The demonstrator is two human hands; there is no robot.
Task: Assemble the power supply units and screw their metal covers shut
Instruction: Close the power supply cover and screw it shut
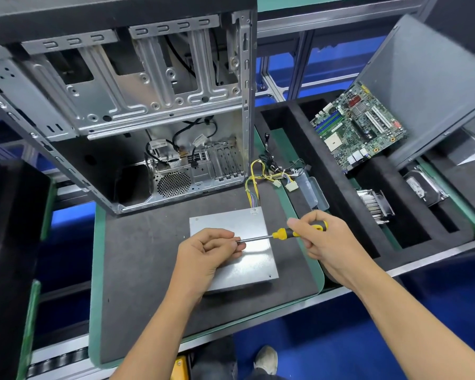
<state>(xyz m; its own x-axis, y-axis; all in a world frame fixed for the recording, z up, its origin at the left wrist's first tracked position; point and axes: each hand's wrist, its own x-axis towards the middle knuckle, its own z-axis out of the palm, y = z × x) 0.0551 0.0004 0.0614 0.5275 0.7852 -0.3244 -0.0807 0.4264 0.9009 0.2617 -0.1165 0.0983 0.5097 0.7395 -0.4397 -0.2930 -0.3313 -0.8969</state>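
Right now the right hand (322,238) is wrapped around the yellow-and-black handle of the screwdriver (280,233), right of frame centre. The tool's long axis runs nearly level across the frame, handle to the right, steel shaft pointing left and slightly down. At the far end of that shaft the left hand (207,249) is curled, its fingertips pinching around the tip; whether a screw sits there cannot be told, since the fingers hide it.

Both hands hover over the PSU (233,249), a flat grey metal box lying on the dark mat of the desk (137,259), with its cover facing up. Its long side runs from the upper middle toward the lower right of the frame. A screw hole shows near the cover's lower right corner, and another near the upper left corner. The lower right hole lies below the shaft, nearer the right hand. The tip would probably have to swing from level to upright before it can drive anything.

From the PSU's upper right corner a bundle of wires (254,176) runs up the frame. Above it the open case (126,105) fills the upper left.
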